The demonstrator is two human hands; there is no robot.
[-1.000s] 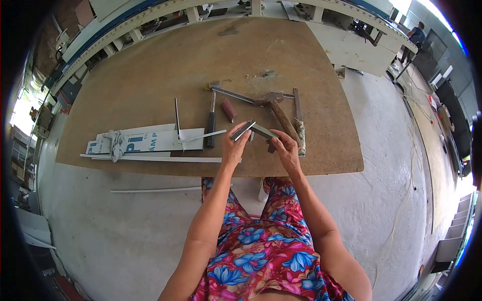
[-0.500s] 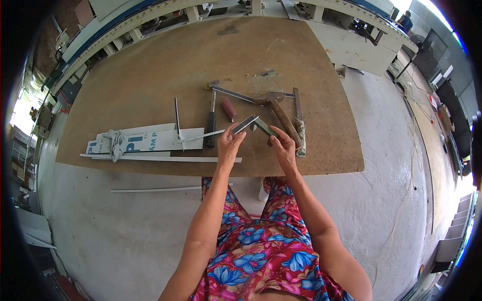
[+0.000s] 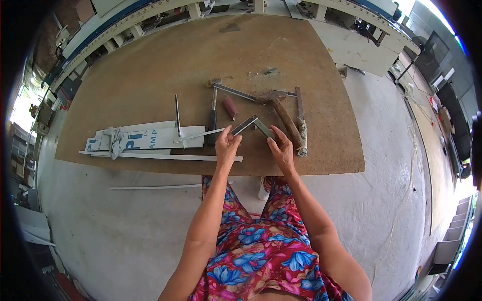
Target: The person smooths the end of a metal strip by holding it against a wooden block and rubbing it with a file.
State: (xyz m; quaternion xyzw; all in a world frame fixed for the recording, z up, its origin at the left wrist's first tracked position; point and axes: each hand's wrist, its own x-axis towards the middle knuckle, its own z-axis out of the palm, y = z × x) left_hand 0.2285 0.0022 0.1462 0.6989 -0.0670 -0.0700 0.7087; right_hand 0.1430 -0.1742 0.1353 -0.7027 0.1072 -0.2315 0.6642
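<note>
Between my two hands is a V-shaped angle piece (image 3: 265, 128), its corner pointing away from me and its two short grey-green arms spread toward me. My left hand (image 3: 227, 148) pinches the end of the left arm, and my right hand (image 3: 282, 149) has thumb and fingers closed on the end of the right one. Just beyond it lie a dark red cylinder (image 3: 230, 108) and a hammer with a wooden handle (image 3: 286, 119). A black-handled hammer (image 3: 212, 120) rests left of them. A thin white strip (image 3: 203, 134) runs up to my left hand.
On the brown table (image 3: 170, 80), white boards with blue lettering (image 3: 148, 139) lie at left under a crumpled grey cloth (image 3: 115, 143), near long white strips (image 3: 165, 156). A bar with a wrapped handle (image 3: 302, 125) lies at right. Another strip (image 3: 150, 188) is on the floor.
The angle piece has turned slightly in my hands, and its right arm shows a broader face. Both hands have shifted a little. A person in the far right background is now mostly out of sight.
</note>
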